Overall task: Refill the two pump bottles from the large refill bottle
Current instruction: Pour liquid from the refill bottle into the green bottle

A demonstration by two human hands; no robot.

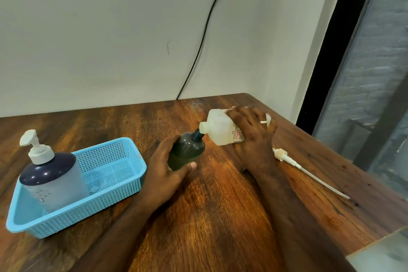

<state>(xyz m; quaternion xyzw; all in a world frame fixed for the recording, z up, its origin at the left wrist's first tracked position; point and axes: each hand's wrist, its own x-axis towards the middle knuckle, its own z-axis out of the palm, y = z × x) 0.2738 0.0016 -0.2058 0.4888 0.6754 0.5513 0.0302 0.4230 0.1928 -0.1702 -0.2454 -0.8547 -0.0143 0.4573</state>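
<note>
Head view: a person works at a wooden worktop (216,194), both hands in front.
Right hand (254,137): fingers curled over the white refill bottle (220,128), which is tipped on its side with the open neck to the left.
Refill bottle mouth: it meets the open neck of the dark pump bottle (187,150) — whether liquid runs, I cannot tell.
Left hand (167,168): wrapped around the dark pump bottle, thumb on the front; the bottle leans toward the refill bottle.
Pump head (306,172): white, with a long tube, lying flat on the worktop just right of the right wrist.
Blue basket (114,183): at the left on the worktop — the second pump bottle (50,176) stands upright in it, its white pump on top.
</note>
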